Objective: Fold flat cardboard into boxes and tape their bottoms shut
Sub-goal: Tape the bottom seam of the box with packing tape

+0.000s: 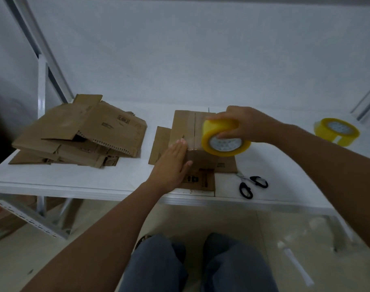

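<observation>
Box under flat left hand, right hand gripping tape roll

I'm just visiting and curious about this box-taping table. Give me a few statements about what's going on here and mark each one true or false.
1. The right hand grips a yellow tape roll over the box. True.
2. The left hand holds the scissors. False: it lies flat with straight fingers on the box; the scissors lie untouched on the table.
3. A second tape roll sits on the table far to the right. True.
4. The stack of flat cardboard lies to the right of the box. False: it lies to the left.
5. The scissors have red handles. False: they are black.
</observation>
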`<action>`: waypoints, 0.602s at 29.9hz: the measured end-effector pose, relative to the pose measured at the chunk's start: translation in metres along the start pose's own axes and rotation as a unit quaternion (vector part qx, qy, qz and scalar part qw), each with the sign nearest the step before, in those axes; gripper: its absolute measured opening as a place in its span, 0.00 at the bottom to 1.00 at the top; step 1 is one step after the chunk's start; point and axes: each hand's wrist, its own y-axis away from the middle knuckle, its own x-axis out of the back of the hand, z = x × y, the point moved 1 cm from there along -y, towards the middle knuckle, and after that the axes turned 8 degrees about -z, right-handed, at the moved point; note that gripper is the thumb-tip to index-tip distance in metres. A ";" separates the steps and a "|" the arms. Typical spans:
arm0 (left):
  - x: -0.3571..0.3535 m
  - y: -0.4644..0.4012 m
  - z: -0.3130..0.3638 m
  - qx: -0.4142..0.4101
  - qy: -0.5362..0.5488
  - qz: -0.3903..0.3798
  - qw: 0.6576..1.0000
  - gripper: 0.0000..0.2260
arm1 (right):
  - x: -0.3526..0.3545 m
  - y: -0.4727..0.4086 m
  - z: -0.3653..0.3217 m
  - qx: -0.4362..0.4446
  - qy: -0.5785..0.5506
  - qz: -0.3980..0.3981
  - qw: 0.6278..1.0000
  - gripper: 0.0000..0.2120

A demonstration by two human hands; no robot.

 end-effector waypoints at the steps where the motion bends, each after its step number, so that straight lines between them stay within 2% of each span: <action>1: 0.000 0.001 0.000 0.001 -0.016 0.002 1.000 0.29 | 0.005 0.007 0.009 -0.014 0.063 -0.028 0.998 0.27; 3: -0.002 0.000 0.000 0.005 -0.034 -0.003 0.999 0.30 | 0.006 0.022 0.025 -0.035 0.171 -0.095 0.980 0.27; 4: -0.003 -0.001 0.001 0.007 -0.041 -0.006 0.999 0.31 | 0.003 0.028 0.032 -0.040 0.188 -0.113 0.975 0.27; 14: -0.010 0.000 -0.003 -0.011 -0.035 0.004 0.999 0.37 | -0.044 0.026 0.060 -0.045 0.148 -0.110 0.982 0.27; 18: -0.013 0.000 0.000 -0.001 -0.010 0.020 1.000 0.35 | -0.049 0.021 0.059 -0.045 0.159 -0.121 0.979 0.26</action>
